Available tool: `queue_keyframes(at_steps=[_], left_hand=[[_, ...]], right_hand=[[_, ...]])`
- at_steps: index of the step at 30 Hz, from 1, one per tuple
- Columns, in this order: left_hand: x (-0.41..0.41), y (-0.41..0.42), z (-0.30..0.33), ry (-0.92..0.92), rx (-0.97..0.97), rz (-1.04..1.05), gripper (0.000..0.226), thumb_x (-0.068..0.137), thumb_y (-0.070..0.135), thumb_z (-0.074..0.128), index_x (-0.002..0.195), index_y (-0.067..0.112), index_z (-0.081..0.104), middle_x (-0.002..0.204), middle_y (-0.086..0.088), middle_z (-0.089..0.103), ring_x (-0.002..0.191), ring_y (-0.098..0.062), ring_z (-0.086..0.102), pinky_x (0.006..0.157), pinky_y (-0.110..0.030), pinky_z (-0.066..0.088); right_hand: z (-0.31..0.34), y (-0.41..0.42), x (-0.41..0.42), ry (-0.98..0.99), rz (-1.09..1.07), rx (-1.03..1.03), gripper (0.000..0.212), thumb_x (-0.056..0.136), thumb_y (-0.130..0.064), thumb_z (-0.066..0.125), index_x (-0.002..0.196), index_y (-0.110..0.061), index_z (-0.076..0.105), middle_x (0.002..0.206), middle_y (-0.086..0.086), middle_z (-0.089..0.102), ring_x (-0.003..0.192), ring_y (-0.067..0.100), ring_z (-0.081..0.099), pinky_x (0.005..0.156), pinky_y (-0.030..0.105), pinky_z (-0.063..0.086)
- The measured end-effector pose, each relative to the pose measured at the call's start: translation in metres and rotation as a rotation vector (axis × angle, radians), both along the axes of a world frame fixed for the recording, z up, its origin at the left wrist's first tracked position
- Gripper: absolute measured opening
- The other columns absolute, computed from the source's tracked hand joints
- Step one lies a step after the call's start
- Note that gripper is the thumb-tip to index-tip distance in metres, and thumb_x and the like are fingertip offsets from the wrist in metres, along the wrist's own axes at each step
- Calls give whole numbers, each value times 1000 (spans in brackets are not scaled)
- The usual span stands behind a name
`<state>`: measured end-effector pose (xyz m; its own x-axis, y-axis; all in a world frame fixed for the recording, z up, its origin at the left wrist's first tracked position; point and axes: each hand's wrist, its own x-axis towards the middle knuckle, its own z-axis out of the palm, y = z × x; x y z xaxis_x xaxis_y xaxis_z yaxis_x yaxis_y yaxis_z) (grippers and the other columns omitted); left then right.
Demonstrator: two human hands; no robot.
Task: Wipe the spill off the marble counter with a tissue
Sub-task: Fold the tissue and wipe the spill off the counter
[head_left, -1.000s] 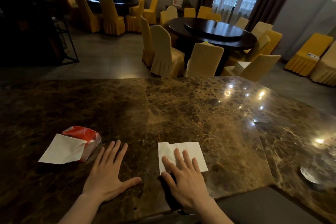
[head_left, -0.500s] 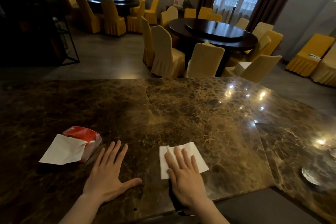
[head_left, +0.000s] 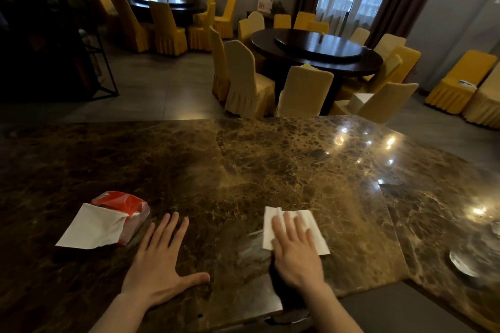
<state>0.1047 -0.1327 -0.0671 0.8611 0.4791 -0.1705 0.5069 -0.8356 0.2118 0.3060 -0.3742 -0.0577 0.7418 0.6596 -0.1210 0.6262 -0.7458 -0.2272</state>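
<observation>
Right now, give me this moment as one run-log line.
phase: wiping | right hand: flat on tissue | left hand: flat on marble counter | tissue pack: left, untouched

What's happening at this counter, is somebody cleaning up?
Yes. A person is wiping a brown marble counter by hand. The right hand lies flat on a white tissue, pressing it to the stone; a wet-looking streak shows just left of it. The left hand rests open on the counter, holding nothing. Further left sits a red tissue pack with a sheet pulled partly out.
</observation>
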Motion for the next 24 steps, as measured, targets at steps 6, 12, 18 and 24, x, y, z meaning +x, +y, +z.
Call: queue_keyframes(at_steps=[6, 12, 18, 24], left_hand=[[2, 0, 1, 8, -16, 10, 140, 55, 115, 20, 157, 33, -29, 166, 7, -37, 151, -11, -37, 130, -45, -16], [2, 1, 1, 11, -10, 6, 138, 56, 115, 21, 157, 35, -27, 166, 9, -35, 152, -10, -35, 130, -44, -15], [2, 0, 2, -8, -25, 18, 139, 55, 115, 21, 157, 35, -26, 165, 10, -36, 151, -10, -36, 129, -42, -16], [2, -1, 6, 6, -17, 13, 139, 55, 115, 19, 157, 33, -27, 165, 9, -36, 152, -11, -35, 129, -43, -16]], right_hand=[[-11, 34, -42, -10, 189, 182, 60, 105, -28, 30, 160, -27, 7, 167, -5, -9, 153, 24, -12, 123, 40, -7], [28, 33, -25, 194, -261, 797, 47, 83, 13, 61, 106, -24, 77, 104, -3, 75, 84, -9, 64, 82, 10, 50], [49, 3, 31, -14, -487, 801, 29, 85, 5, 69, 107, -13, 66, 110, 8, 56, 95, 20, 55, 84, 36, 48], [22, -21, 24, -234, -131, 353, 17, 85, -12, 74, 102, -17, 74, 95, 1, 68, 91, 26, 57, 74, 39, 48]])
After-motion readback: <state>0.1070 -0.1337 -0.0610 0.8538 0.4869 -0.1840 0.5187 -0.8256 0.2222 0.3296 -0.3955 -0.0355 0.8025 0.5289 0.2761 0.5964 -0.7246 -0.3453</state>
